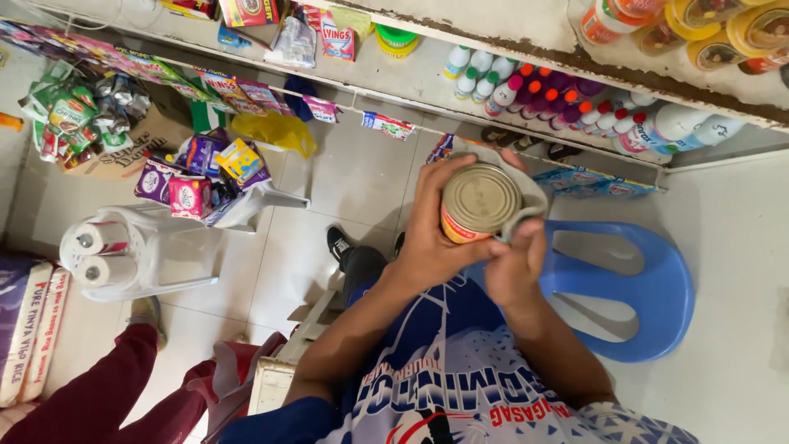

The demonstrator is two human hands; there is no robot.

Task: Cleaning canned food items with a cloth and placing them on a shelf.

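My left hand grips a tin can with a gold lid and a red and orange label, held in front of my chest. My right hand holds a pale grey cloth that wraps round the can's far and right side. The thumb of the right hand presses the cloth against the can's lower right edge. The can's lid faces up toward me. Below my hands I see my blue and white printed shirt.
A blue plastic chair stands right of me. A white plastic chair at left carries packets and paper rolls. Shelves above hold bottles, jars and hanging sachets. Another person's leg in dark red trousers is lower left, beside rice sacks.
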